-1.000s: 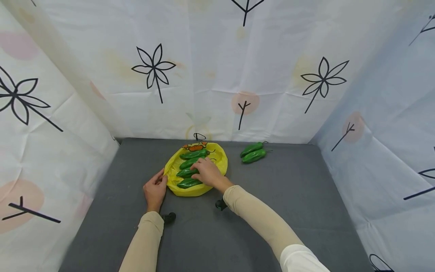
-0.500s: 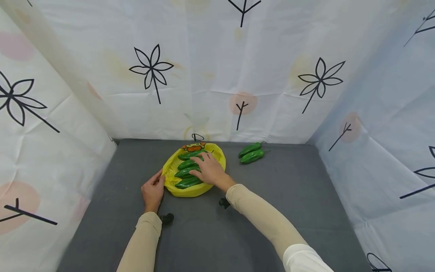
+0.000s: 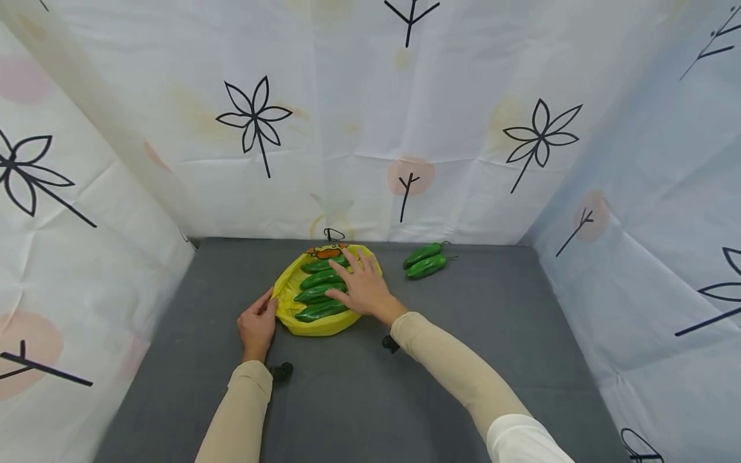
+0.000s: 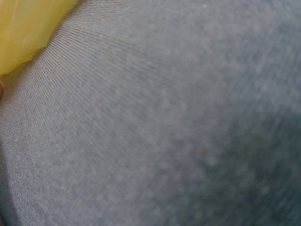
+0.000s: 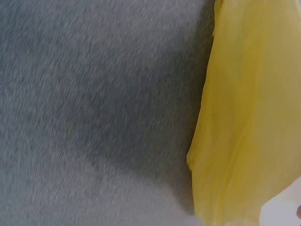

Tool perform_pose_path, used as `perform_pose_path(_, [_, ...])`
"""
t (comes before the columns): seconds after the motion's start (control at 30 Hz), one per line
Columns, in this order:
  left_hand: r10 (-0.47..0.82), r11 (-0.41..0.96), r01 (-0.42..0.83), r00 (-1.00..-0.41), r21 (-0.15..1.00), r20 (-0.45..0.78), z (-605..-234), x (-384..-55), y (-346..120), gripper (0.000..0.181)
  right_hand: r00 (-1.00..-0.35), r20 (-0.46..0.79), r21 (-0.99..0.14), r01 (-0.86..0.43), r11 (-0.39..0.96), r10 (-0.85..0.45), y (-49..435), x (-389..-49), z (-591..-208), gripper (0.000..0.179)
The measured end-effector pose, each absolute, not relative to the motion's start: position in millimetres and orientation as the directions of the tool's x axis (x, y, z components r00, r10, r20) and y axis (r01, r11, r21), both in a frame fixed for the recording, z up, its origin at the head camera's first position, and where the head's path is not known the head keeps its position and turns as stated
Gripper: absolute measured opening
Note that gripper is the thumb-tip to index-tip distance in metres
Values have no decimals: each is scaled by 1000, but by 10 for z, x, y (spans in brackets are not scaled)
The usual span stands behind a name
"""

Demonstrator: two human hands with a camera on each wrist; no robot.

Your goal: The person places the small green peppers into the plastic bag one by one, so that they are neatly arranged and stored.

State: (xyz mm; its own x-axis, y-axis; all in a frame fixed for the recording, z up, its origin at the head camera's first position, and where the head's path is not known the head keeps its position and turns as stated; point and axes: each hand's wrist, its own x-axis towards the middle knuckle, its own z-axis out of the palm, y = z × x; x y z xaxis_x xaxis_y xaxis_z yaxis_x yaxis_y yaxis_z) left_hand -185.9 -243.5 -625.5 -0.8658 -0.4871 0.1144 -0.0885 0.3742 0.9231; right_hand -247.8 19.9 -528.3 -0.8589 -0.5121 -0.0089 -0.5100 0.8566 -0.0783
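A round, shallow yellow plastic bag [image 3: 292, 321] with an orange cartoon print lies spread on the table in the head view; yellow material [image 5: 240, 117] also fills the right side of the right wrist view. Several green peppers [image 3: 318, 279] lie side by side inside it. At its left rim, my left hand [image 3: 257, 326] pinches the edge between thumb and fingers. My right hand [image 3: 367, 288] is over the right part of the bag with fingers spread, hiding the ends of some peppers. Whether its fingertips touch them, I cannot tell.
Two more green peppers [image 3: 426, 260] lie together on the grey table [image 3: 486, 334], right of the bag and near the back edge. White printed curtains [image 3: 359, 116] enclose the back and both sides.
My right hand has gone from bent fingers among the peppers to spread fingers, shifting slightly right across the bag. My left hand stays at the rim. The whole view has drifted slightly.
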Motion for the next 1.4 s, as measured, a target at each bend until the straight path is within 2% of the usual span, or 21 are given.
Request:
perform_pose_path(0.17, [-493,369,-79,-861,926,123,-6285,-1854,-2449,33,-864,-17,-44,-502,864,-503,262,-2503,-5279,75])
perform_pose_path(0.5, [-492,369,-91,-863,925,111,-6296,-1874,-2439,35,-878,-28,-97,-473,876,-477,480,-2575,-5296,76])
perform_pose_path(0.77, [-497,372,-85,-859,924,121,-6296,-1880,-2428,36,-899,-49,-75,-431,899,-435,682,-2637,-5340,77])
perform_pose_path(1.03, [-506,415,-109,-852,903,130,-6306,-1880,-2420,36,-900,-21,-84,-432,898,-435,890,-2688,-5363,73])
perform_pose_path(1.4, [-499,383,-96,-858,919,119,-6280,-1865,-2423,37,-918,8,-100,-396,913,-397,1171,-2758,-5416,73])
